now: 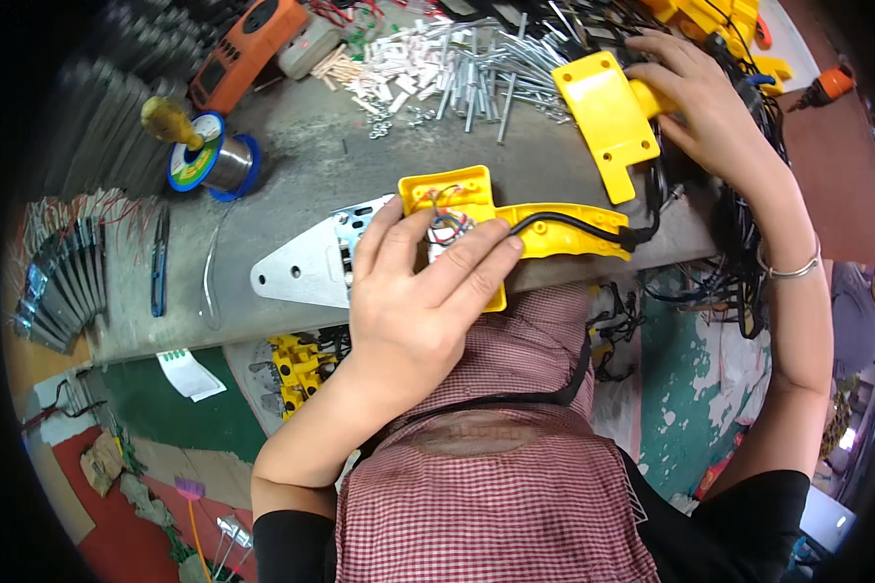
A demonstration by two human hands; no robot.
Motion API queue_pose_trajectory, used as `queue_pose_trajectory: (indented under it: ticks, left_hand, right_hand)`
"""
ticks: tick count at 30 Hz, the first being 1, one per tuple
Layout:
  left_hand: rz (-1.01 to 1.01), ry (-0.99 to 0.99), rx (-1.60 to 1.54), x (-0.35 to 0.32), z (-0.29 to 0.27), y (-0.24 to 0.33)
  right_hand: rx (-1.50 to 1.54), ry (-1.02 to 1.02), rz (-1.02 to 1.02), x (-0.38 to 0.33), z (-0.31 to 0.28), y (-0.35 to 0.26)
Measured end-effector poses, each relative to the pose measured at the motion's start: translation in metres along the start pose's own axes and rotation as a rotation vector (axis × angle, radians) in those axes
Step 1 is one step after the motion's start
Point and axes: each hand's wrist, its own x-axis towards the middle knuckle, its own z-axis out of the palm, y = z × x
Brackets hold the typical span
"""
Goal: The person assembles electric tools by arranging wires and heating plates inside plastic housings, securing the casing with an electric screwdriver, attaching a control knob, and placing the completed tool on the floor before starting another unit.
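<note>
At the bench's near edge lies an open yellow plastic housing half (564, 222) with a handle. Thin wires and a thick black cord (574, 226) run inside it. A pointed silver metal plate (306, 262) sticks out from its left side. My left hand (413, 296) lies over the housing and the plate's inner end, its fingers closed on them; its palm hides part of the wiring. Up at the right, my right hand (700, 102) grips the handle of the matching yellow housing cover (608, 117), which has holes at its corners.
Screws and white sleeves (399, 68) lie scattered at the back. A solder spool (224, 165), an orange meter (248, 53) and blue tweezers (159, 262) are on the left. Black cables (749, 243) hang at the right, near an orange-handled screwdriver (831, 85).
</note>
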Motion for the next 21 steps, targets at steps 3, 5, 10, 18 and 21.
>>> queue_pose_trajectory:
  ticks: [3, 5, 10, 18, 21]
  left_hand:
    - [0.002, 0.009, -0.006, 0.002, -0.001, 0.002]
    - [-0.013, -0.015, 0.032, -0.001, -0.002, 0.0]
    - [0.0, -0.041, -0.005, -0.001, -0.004, -0.001]
    - [0.024, -0.014, 0.018, 0.001, -0.002, -0.002]
    - [0.027, -0.006, -0.004, 0.0, -0.001, -0.004]
  right_hand:
    - [0.322, 0.052, 0.218, -0.012, -0.019, -0.001]
    - [1.067, 0.184, 0.481, -0.014, -0.035, -0.043]
    - [1.713, 0.401, 0.735, -0.022, -0.064, -0.12]
    - [1.551, 0.584, 0.828, -0.023, -0.053, -0.15]
    - [1.501, 0.52, 0.787, -0.02, -0.054, -0.151]
